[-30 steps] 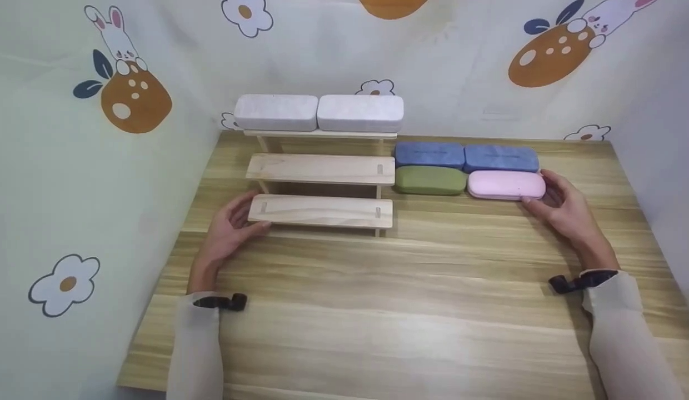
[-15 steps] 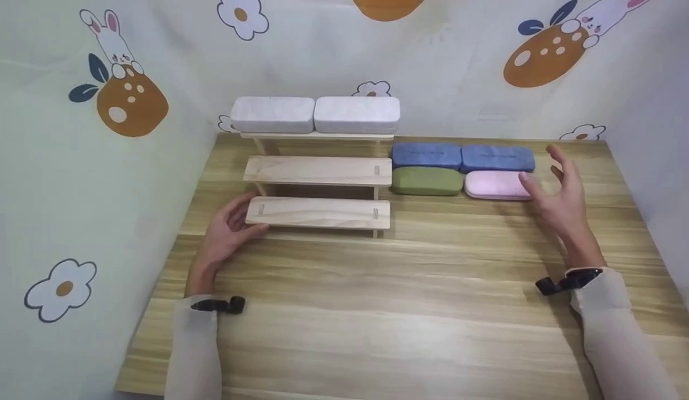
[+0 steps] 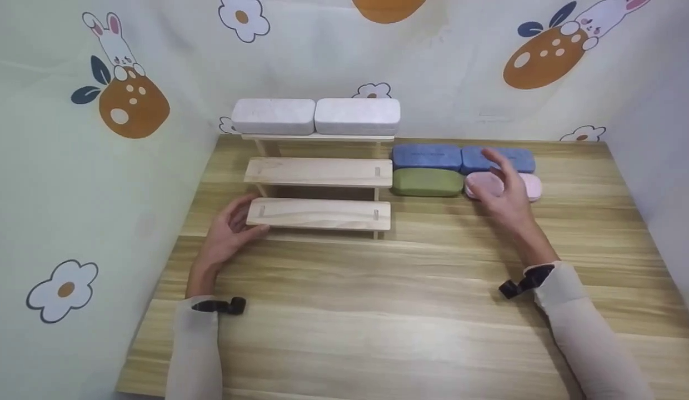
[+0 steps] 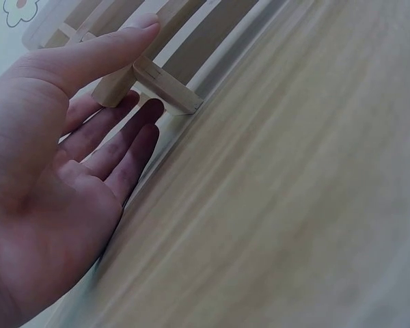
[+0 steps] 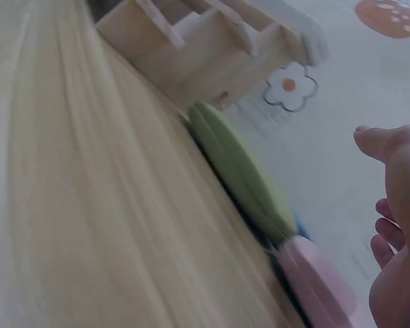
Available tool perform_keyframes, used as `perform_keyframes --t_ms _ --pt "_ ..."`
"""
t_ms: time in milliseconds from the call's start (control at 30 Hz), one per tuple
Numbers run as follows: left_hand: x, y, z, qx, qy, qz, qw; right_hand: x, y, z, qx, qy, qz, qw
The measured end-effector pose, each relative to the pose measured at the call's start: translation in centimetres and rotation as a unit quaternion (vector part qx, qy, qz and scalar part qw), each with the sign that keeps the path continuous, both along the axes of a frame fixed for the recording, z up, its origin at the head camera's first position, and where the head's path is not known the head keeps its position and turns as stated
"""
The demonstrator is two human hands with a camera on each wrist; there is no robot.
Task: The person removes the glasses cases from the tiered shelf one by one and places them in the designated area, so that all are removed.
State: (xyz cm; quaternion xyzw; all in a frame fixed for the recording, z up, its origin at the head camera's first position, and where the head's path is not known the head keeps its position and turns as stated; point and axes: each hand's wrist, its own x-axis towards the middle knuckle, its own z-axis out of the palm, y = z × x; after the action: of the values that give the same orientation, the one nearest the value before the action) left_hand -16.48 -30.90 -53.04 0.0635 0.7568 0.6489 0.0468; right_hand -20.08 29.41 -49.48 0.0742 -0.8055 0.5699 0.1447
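A three-tier wooden step shelf (image 3: 319, 213) stands on the table, in the head view left of centre. My left hand (image 3: 226, 232) grips the left end of its lowest step, thumb at the front edge and fingers behind; the left wrist view shows the other fingers below the board. My right hand (image 3: 508, 200) is held over the pink glasses case (image 3: 533, 186), fingers spread, holding nothing. Left of that case lies a green glasses case (image 3: 428, 183). Behind them sit a left blue case (image 3: 427, 156) and a right blue case (image 3: 523, 160), partly covered by my fingers.
Two white cases (image 3: 273, 116) sit side by side on the shelf's top step. A patterned cloth wall (image 3: 455, 72) rises behind the wood-grain table (image 3: 378, 300), with more cloth along both sides.
My right hand has let go of the pink case's right end, lifted, and moved left over the case. My left hand keeps its place on the shelf.
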Motion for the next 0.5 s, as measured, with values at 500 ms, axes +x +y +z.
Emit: perform_keyframes --t_ms 500 --pt "-0.2 0.0 -0.3 0.002 0.003 -0.006 1.0000 -2.9 -9.8 0.6 -0.123 0.010 0.116 0.9856"
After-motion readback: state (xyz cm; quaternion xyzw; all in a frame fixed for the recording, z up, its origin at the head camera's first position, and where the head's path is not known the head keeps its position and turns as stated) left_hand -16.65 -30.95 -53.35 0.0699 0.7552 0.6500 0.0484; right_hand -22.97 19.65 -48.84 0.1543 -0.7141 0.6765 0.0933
